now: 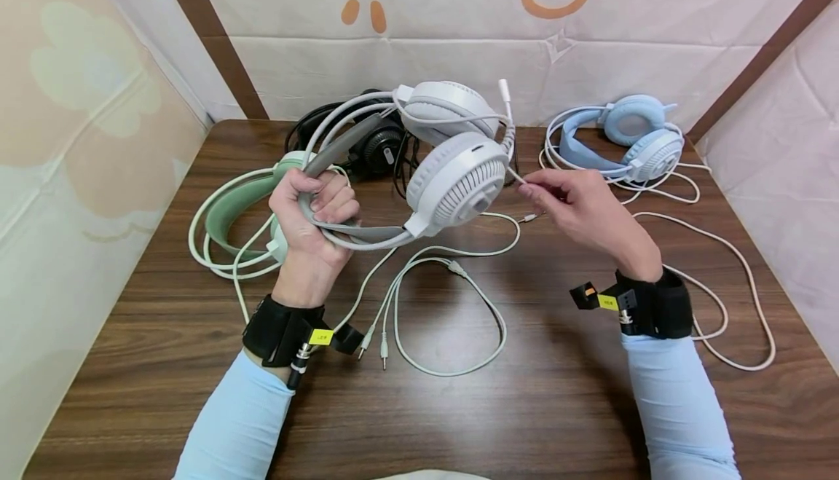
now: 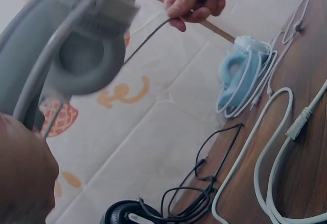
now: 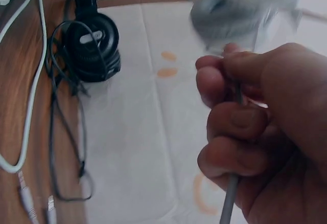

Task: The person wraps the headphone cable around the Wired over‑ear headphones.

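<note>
My left hand [image 1: 314, 210] grips the headband of a white headset [image 1: 459, 181] with grey padding, held up over the table. Both ear cups face right, and a short microphone boom sticks up behind them. To the right of the cups, my right hand [image 1: 583, 210] pinches the headset's cable [image 2: 148, 41] between thumb and fingertips. In the right wrist view the cable [image 3: 231, 196] runs on through the curled fingers. Behind my left hand lies a green headset [image 1: 229, 210], partly covered by that hand and the white headband.
A black pair of headphones [image 1: 383, 148] lies at the back, partly hidden by the white headset. At the back right sits a light blue headset [image 1: 649, 148]. Pale green cable with plugs [image 1: 452, 374] loops across the table's middle; white cable [image 1: 754, 290] curves along the right.
</note>
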The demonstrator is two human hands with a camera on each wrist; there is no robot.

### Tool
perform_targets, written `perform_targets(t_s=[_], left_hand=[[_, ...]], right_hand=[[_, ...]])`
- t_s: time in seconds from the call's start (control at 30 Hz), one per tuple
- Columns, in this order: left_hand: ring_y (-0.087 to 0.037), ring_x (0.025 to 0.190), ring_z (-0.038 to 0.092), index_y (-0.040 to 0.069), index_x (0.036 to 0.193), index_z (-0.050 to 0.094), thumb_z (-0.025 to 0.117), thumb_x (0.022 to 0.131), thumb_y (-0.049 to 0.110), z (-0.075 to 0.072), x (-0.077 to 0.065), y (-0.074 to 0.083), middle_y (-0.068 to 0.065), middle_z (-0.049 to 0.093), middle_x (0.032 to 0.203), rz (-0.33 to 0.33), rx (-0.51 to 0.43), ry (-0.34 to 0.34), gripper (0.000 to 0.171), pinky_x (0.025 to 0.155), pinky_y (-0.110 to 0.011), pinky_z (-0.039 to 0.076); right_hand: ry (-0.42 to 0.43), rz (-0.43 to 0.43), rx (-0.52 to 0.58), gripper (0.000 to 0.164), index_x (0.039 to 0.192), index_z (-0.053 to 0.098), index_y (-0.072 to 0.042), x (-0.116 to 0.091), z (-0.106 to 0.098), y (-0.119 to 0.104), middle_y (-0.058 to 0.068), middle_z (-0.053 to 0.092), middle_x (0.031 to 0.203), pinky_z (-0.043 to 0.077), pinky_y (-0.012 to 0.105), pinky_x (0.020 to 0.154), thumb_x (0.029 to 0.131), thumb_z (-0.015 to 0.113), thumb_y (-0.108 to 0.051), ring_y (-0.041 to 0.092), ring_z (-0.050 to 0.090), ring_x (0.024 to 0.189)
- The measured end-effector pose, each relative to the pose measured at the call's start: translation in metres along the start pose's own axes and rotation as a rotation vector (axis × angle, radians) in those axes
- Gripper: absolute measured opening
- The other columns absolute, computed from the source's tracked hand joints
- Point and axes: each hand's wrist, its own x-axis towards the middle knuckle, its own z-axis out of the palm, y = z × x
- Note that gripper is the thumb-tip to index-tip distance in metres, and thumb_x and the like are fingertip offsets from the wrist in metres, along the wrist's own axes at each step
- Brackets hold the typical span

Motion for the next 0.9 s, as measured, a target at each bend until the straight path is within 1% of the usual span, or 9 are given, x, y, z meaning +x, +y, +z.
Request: perform_targets(t_s=[0.07,0.17,0.27,0.37,0.5,0.57,0.67,0.77,0.9], left_hand=[[-0.004,0.042,0.014,0.019,0.059,0.019,0.049,0.068,0.001,0.000,0.001,0.001,0.008,0.017,0.053,0.041,-0.004,0.045,0.037,0.040,-0.015,0.019],[-0.005,0.040,0.017,0.018,0.056,0.021,0.050,0.067,0.001,0.001,0.001,0.001,0.007,0.020,0.051,0.100,0.010,0.114,0.035,0.038,-0.016,0.022],[-0.007,0.037,0.021,0.016,0.053,0.025,0.051,0.065,0.002,0.002,0.001,0.001,0.005,0.023,0.049,0.144,0.025,0.171,0.031,0.036,-0.017,0.023],[-0.008,0.036,0.023,0.015,0.054,0.028,0.052,0.063,0.002,0.004,0.000,0.000,0.006,0.023,0.049,0.176,0.055,0.197,0.029,0.038,-0.016,0.020],[-0.006,0.036,0.022,0.017,0.057,0.025,0.053,0.063,0.002,0.006,0.000,-0.004,0.007,0.020,0.050,0.241,0.169,0.190,0.033,0.041,-0.015,0.016],[-0.006,0.037,0.021,0.018,0.058,0.021,0.054,0.064,0.003,0.006,0.000,-0.005,0.007,0.018,0.050,0.274,0.249,0.188,0.036,0.041,-0.014,0.016],[-0.005,0.037,0.021,0.018,0.058,0.019,0.051,0.071,0.001,0.005,0.000,-0.005,0.008,0.016,0.052,0.299,0.352,0.187,0.038,0.043,-0.013,0.015],[-0.004,0.038,0.023,0.017,0.058,0.019,0.040,0.080,-0.001,0.005,0.000,-0.007,0.007,0.015,0.053,0.322,0.494,0.181,0.035,0.045,-0.014,0.013],[-0.002,0.038,0.023,0.017,0.057,0.020,0.033,0.084,0.002,0.004,0.001,-0.011,0.008,0.019,0.049,0.371,0.667,0.160,0.033,0.046,-0.015,0.012]], right_hand=[[0.006,-0.091,-0.045,0.010,0.100,0.077,-0.006,0.000,0.003,-0.011,0.000,0.068,0.075,0.039,0.015,0.054,0.096,0.068,-0.004,0.003,0.052,0.062],[-0.009,-0.192,-0.066,0.009,0.096,0.075,-0.005,-0.001,0.010,-0.028,-0.002,0.068,0.076,0.040,0.016,0.057,0.093,0.069,0.000,0.004,0.052,0.064],[-0.068,-0.224,-0.107,0.006,0.095,0.073,-0.006,-0.004,0.017,-0.045,-0.003,0.067,0.077,0.044,0.021,0.059,0.095,0.068,-0.003,0.006,0.053,0.066],[-0.116,-0.249,-0.153,0.005,0.094,0.070,-0.009,-0.008,0.026,-0.061,-0.005,0.062,0.075,0.045,0.026,0.060,0.097,0.066,-0.007,0.005,0.052,0.065],[-0.152,-0.324,-0.137,0.006,0.092,0.067,-0.011,-0.013,0.039,-0.079,-0.007,0.056,0.075,0.044,0.024,0.059,0.098,0.065,-0.010,0.003,0.048,0.065],[-0.173,-0.350,-0.123,0.006,0.093,0.066,-0.010,-0.016,0.042,-0.085,-0.006,0.055,0.076,0.044,0.022,0.059,0.098,0.065,-0.011,0.003,0.048,0.065],[-0.198,-0.343,-0.131,0.005,0.095,0.066,-0.011,-0.019,0.044,-0.090,-0.007,0.055,0.078,0.045,0.021,0.061,0.099,0.064,-0.012,0.001,0.049,0.066],[-0.229,-0.313,-0.117,0.005,0.097,0.068,-0.012,-0.021,0.040,-0.091,-0.009,0.058,0.079,0.047,0.020,0.062,0.099,0.064,-0.012,0.000,0.051,0.067],[-0.238,-0.308,-0.109,0.005,0.099,0.071,-0.013,-0.022,0.034,-0.093,-0.009,0.062,0.082,0.049,0.020,0.063,0.097,0.066,-0.012,0.000,0.053,0.069]])
